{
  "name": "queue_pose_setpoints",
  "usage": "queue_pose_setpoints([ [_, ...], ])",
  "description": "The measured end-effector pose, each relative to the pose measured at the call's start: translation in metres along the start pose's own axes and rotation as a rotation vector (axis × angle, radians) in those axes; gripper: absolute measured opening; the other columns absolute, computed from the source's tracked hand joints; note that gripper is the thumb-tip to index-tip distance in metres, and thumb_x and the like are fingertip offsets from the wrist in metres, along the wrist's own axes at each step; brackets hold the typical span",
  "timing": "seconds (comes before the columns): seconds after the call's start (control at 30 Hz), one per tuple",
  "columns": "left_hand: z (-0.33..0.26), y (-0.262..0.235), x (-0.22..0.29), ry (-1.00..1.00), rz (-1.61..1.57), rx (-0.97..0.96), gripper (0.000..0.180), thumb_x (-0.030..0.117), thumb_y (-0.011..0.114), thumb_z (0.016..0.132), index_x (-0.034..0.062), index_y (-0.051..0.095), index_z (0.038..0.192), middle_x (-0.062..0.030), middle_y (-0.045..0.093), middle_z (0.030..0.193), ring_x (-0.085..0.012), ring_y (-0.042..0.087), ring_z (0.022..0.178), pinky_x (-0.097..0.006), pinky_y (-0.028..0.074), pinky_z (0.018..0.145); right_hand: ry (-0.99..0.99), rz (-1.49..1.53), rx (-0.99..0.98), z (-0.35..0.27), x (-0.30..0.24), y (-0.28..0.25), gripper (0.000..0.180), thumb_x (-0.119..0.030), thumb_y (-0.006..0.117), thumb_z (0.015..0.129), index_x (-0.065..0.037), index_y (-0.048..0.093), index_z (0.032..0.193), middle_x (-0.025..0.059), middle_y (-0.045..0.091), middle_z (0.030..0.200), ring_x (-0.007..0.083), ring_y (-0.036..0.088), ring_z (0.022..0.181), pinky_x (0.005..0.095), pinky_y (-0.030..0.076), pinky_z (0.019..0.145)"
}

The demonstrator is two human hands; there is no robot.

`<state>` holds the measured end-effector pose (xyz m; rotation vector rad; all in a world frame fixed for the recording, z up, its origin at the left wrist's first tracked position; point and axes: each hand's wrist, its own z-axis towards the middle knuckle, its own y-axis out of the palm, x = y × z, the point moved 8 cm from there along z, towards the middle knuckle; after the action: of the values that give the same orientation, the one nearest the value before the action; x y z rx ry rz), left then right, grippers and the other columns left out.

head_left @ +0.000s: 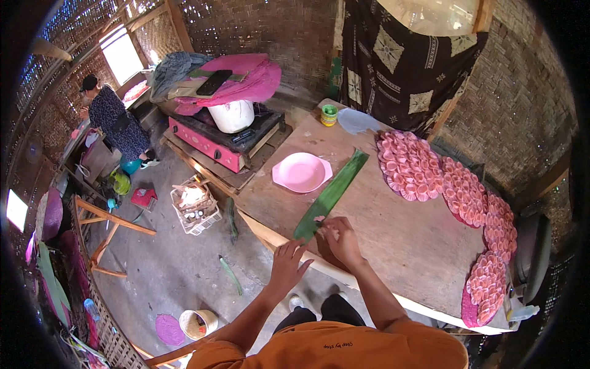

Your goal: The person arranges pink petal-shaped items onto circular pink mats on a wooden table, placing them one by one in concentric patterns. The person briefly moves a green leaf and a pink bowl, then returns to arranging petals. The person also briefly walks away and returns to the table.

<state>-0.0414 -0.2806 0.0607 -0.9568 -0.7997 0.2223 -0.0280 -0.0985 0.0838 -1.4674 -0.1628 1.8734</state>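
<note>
A long strip of green leaf (332,195) lies slantwise across the wooden table, its near end by the front edge. My left hand (287,261) is at that near end, fingertips touching it, thumb spread away. Beside the strip's right edge is my right hand (344,243), fingers curled together in a pinch; whatever is between them is too small to make out. A small pink piece (319,218) sits on the leaf just beyond those fingertips. Left of the strip stands a pink plastic bowl (302,173) with side handles.
Overlapping pink discs (410,166) cover several trays along the table's right side. A yellow-green tub (329,115) stands at the back. To the left are a pink stove (206,144) bearing a white pot (232,117), a floor crate (195,206), and another person (120,123).
</note>
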Motion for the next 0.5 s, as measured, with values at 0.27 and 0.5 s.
queue_pose_setpoints([
  [0.27,0.014,0.034,-0.015,0.052,0.256,-0.180,0.072,0.055,0.061,0.092,0.0055,0.050,0.143,-0.0143,0.043,0.154,-0.0338,0.034,0.147,-0.061,0.017,0.120,0.163,0.030,0.130,0.027,0.052,0.014,0.014,-0.006,0.069,0.087,-0.001,0.067,0.100,0.0190,0.067,0.091,0.0344,0.066,0.080,0.0428,0.054,0.075],
  [0.5,0.041,0.037,0.010,0.137,0.198,-0.230,0.068,0.052,0.066,0.089,0.0108,0.054,0.141,-0.0131,0.045,0.152,-0.0333,0.039,0.142,-0.062,0.022,0.116,0.217,0.013,0.232,0.039,0.089,-0.073,0.014,-0.008,0.063,0.092,0.001,0.070,0.101,0.0197,0.069,0.093,0.0352,0.069,0.086,0.0406,0.055,0.078],
])
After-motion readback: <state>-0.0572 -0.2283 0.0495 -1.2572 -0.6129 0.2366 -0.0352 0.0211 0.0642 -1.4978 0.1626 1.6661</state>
